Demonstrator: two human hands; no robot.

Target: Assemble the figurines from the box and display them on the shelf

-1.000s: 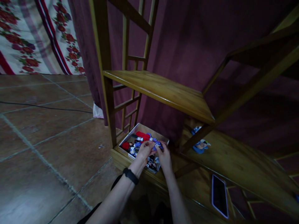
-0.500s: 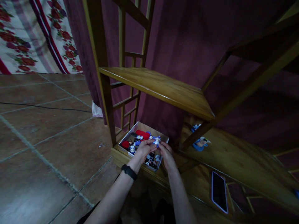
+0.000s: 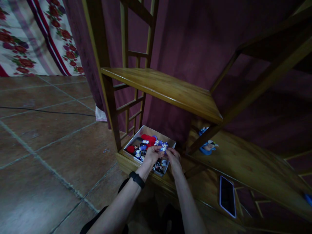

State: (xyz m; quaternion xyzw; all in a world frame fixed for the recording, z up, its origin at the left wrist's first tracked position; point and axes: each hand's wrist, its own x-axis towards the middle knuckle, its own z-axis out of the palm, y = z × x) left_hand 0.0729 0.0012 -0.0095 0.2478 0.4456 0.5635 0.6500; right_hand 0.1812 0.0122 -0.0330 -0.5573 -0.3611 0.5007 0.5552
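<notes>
A white box (image 3: 130,145) full of several small toy figures, red, blue and black, sits on the bottom board of a wooden shelf unit. Both my hands reach over it. My left hand (image 3: 151,154), with a black wristband, pinches a small blue and white figure (image 3: 163,147) just above the box. My right hand (image 3: 172,157) is curled close beside it, fingertips touching the same figure. Two blue figures (image 3: 206,147) lie on the lower board to the right.
A phone (image 3: 227,196) with a pale purple case lies face up on the lowest board at right. A wooden shelf board (image 3: 165,89) juts out above the box. Dark red curtain hangs behind; tiled floor (image 3: 48,146) with a black cable spreads left.
The view has drifted slightly. My hands have lifted the blue figure a little off the pile and hold it together over the box's right side.
</notes>
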